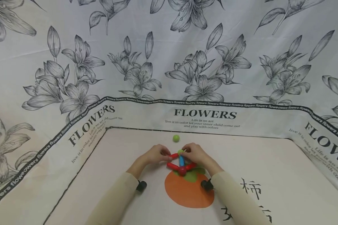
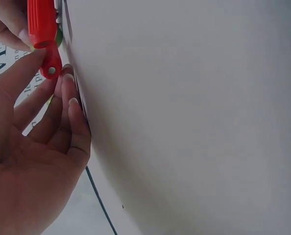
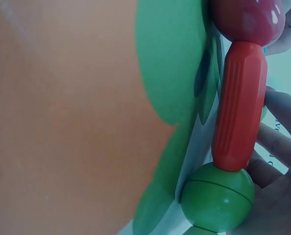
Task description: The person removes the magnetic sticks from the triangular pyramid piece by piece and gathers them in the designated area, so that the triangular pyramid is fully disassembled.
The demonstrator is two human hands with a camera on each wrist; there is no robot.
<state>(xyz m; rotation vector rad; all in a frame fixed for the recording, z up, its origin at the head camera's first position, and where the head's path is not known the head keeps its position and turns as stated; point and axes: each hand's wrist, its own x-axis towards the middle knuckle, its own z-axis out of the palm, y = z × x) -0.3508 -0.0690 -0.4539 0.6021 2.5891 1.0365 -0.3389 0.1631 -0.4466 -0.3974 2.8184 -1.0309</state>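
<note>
Over the table, my left hand pinches a red stick, my right hand a green ball; misalignment risks slipping.

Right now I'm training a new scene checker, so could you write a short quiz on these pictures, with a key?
1. Multiple choice: what colour is the rod between the dark red ball and the green ball at the right hand? A) yellow B) blue C) white
2. True or false: the loose green ball touches the dark red ball.
3. Fill in: the ____ hand pinches the end of a red rod.

Key:
1. B, the blue rod.
2. False; it lies apart, beyond the hands.
3. Left; the left hand pinches it.
</note>
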